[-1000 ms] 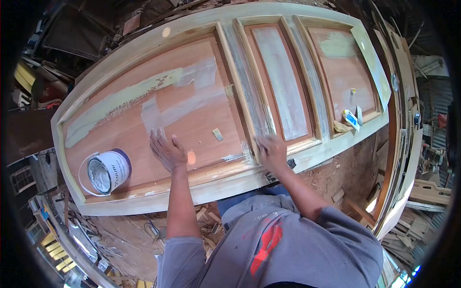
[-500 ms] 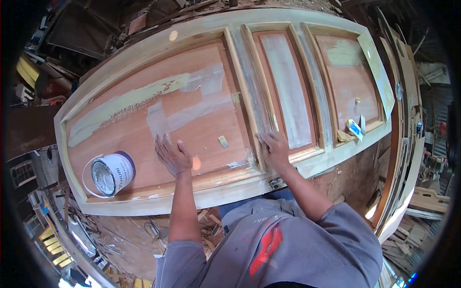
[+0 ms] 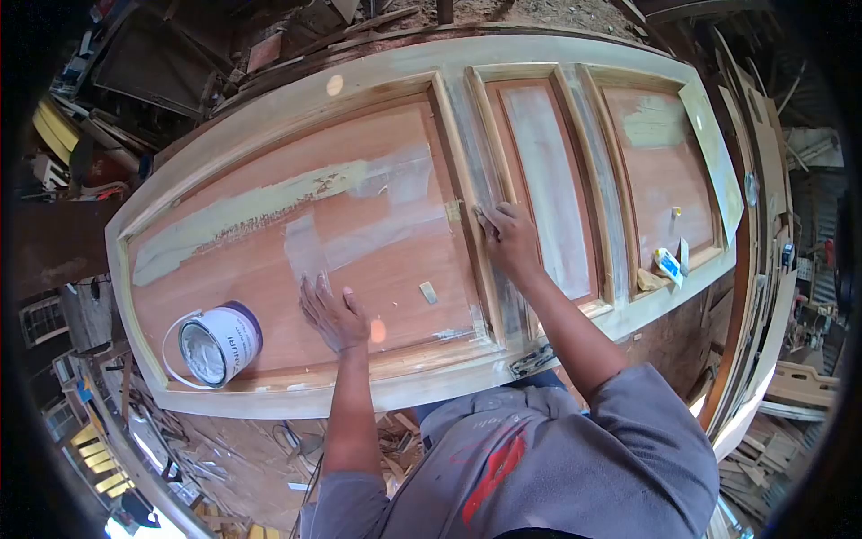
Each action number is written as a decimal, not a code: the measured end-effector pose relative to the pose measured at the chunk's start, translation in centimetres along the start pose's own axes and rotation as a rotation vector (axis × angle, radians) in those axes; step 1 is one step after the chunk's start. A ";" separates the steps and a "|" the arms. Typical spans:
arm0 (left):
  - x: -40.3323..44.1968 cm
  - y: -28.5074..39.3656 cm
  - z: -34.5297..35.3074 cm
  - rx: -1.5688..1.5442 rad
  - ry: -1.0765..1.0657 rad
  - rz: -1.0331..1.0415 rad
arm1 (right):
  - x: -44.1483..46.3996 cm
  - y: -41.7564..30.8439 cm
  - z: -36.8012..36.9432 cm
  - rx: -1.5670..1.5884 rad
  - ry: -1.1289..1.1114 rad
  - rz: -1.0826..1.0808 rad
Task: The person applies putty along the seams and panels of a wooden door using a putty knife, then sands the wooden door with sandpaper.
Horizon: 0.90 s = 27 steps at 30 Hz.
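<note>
panelled door (image 3: 404,269) | long axis left-right, right end farther | hands (image 3: 336,314) (image 3: 508,235) on it

Gry tee (image 3: 575,476) w/ short slvs (image 3: 660,404), red patch (image 3: 496,472) & faint lettering (image 3: 505,416), dk blue pants (image 3: 546,377).

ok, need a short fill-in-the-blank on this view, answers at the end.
1. The panelled door has ____ recessed panels.
2. The left hand lies flat on the largest panel, palm facing ____.
3. In the picture, the white tub stands to the ____ of that hand.
4. The grey shirt bears a bright mark coloured ____.

Missing words: three; down; left; red.
</note>
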State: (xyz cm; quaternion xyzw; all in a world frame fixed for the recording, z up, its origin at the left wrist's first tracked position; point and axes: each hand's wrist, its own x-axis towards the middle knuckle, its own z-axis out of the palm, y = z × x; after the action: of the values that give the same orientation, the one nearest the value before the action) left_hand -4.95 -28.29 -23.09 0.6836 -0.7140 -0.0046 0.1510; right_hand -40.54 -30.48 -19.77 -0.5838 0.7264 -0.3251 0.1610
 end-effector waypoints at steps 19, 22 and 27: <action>0.5 0.1 0.0 -0.055 0.017 0.057 | 24.8 4.9 8.9 -0.171 0.175 0.056; 0.3 -0.1 -0.2 -0.064 0.013 0.069 | 24.5 4.2 8.2 -0.161 0.094 0.127; 0.6 -0.1 -0.1 -0.058 0.015 0.081 | 21.6 4.2 8.3 -0.103 0.161 0.087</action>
State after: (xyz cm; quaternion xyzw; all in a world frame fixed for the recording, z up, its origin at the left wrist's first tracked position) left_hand -4.85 -28.87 -22.92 0.6496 -0.7393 -0.0140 0.1765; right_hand -44.28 -52.97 -25.50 -0.5311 0.7774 -0.3259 0.0859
